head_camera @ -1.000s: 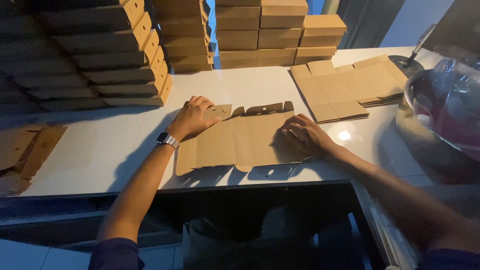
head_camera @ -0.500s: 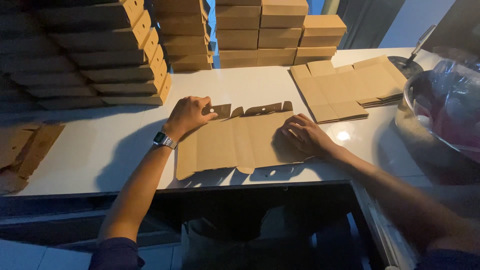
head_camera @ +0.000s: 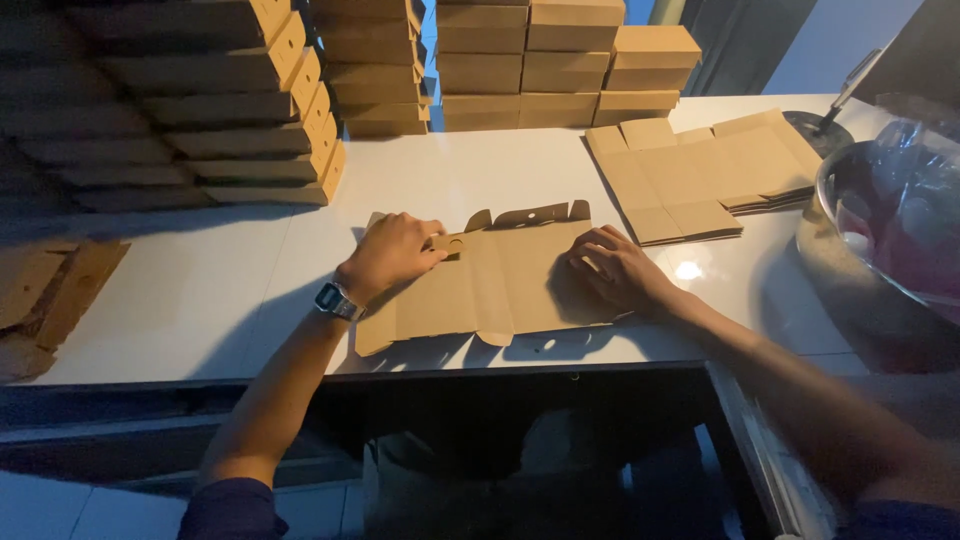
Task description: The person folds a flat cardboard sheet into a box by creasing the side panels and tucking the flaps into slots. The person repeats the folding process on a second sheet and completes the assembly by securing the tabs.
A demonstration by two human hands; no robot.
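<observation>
- Head view: the left hand lies on the left part of a flat brown cardboard box blank, its fingers curled and pinching a small flap with a round hole at the blank's upper edge.
- A wristwatch sits on the wrist just behind that hand.
- The right hand rests on the blank's right end, fingers loosely spread and pressing down on the card, gripping nothing.
- The blank lies flat on the white table between and under both hands (its near edge reaches the table's front edge).
- Beyond and to the right of the right hand, a pile of flat blanks lies well apart from it.
- Farther out, beyond both hands, stand stacks of folded boxes; more stacks rise beyond and left of the left hand.
- Far right of the right hand is a large metal bowl lined with clear plastic.
</observation>
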